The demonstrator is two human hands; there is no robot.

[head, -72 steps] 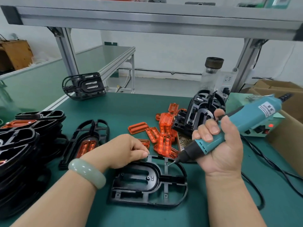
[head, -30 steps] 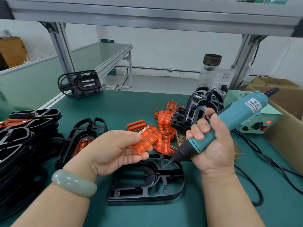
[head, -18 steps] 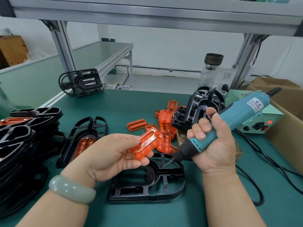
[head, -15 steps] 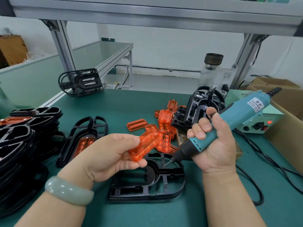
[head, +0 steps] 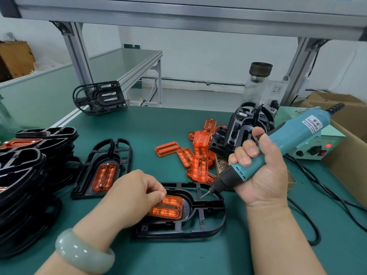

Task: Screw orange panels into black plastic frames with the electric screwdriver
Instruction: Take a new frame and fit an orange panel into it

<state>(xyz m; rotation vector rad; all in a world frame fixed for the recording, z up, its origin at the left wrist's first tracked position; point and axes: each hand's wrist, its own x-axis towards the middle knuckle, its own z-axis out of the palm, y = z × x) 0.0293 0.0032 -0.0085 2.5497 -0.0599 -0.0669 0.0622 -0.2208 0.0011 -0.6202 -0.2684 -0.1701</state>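
Note:
A black plastic frame (head: 206, 225) lies flat on the green mat in front of me. An orange panel (head: 168, 208) sits in its oval recess, and my left hand (head: 133, 193) holds the panel's left end with curled fingers. My right hand (head: 260, 173) grips the teal electric screwdriver (head: 278, 147); its bit hovers just above the frame's upper right part. Loose orange panels (head: 198, 157) lie in a heap behind the frame.
A frame with a panel fitted (head: 103, 167) lies to the left, beside a stack of frames (head: 25, 175). More black frames (head: 244, 130) lean behind the heap; another (head: 99, 98) sits far left. A power box (head: 317, 147), a cable (head: 309, 221) and a cardboard box (head: 353, 155) are on the right.
My left hand has brought the orange panel down from the air into the frame's recess. The right hand and the screwdriver have barely moved.

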